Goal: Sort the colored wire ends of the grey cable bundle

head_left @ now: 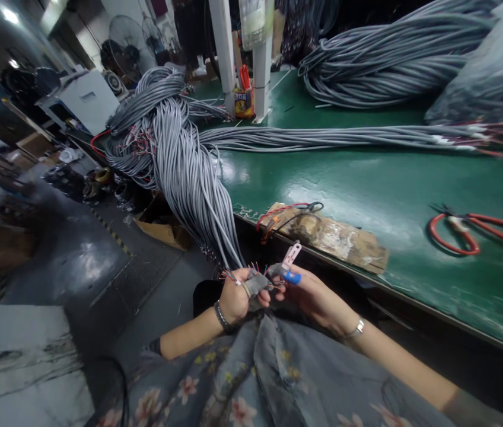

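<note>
In front of my body my left hand is closed around the end of a grey cable, with thin coloured wires fanning out beside the thumb. Grey wrapping shows at the fingertips; whether it covers a finger or the cable I cannot tell. Close beside it, my right hand is closed on a small flat pale tool with a hole at its end and a blue part. More fine wires show between the two hands. A long bundle of grey cables hangs over the table edge toward my left hand.
On the green table lie a worn wooden board at the front edge, red-handled pliers to the right, and a row of grey cables. Larger cable coils lie behind. A white post stands at the back.
</note>
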Tool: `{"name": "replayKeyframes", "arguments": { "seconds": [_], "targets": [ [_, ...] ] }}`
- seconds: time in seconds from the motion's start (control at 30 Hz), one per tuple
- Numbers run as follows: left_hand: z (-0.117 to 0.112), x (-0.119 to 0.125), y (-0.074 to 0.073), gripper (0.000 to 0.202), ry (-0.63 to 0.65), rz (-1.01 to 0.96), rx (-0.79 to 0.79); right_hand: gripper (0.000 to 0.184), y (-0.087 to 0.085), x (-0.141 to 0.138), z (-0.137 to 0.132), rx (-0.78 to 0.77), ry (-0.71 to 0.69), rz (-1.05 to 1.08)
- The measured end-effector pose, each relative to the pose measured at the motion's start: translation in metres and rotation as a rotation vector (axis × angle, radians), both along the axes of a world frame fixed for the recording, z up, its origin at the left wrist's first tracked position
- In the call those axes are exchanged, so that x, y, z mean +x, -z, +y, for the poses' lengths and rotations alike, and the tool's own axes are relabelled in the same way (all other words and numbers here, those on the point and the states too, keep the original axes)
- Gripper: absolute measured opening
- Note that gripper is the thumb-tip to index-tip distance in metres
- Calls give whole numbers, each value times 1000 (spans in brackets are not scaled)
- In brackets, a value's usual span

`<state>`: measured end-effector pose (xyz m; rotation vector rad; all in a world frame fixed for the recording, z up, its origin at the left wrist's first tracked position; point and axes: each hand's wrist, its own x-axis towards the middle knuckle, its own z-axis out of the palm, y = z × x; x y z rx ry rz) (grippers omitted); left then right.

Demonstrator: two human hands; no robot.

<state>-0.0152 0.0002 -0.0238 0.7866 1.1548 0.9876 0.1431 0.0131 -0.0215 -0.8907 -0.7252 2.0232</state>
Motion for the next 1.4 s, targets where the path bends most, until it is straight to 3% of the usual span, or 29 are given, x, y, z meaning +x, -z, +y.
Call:
{"name": "replayKeyframes", "arguments": {
  "seconds": [0.17,0.3,0.6,0.87,1.0,1.13,1.33,1.4],
  "targets": [
    [-1,-3,3,48,33,25,23,28,-5,-7,5,-1,-30,18],
    [-2,-4,2,46,84,63,39,35,-4,-11,6,49,-22,-97],
    [-1,-1,3,41,-17,58,35,37,-2,-10,2,110,124,-265],
    [1,4,-9,46,-64,37,1,32,9,0,7,-61,111,-7],
    [2,6,-14,46,-31,-26,-2,39,9,7,18,-123,141,89],
    [6,10,-17,46,67,-74,-15,46,2,4,26,-22,128,45],
    [12,17,-23,44,119,-58,-43,51,6,-3,24,231,451,-265],
    [13,19,-23,43,91,-57,-45,54,8,-4,24,257,442,-297]
  ]
}}
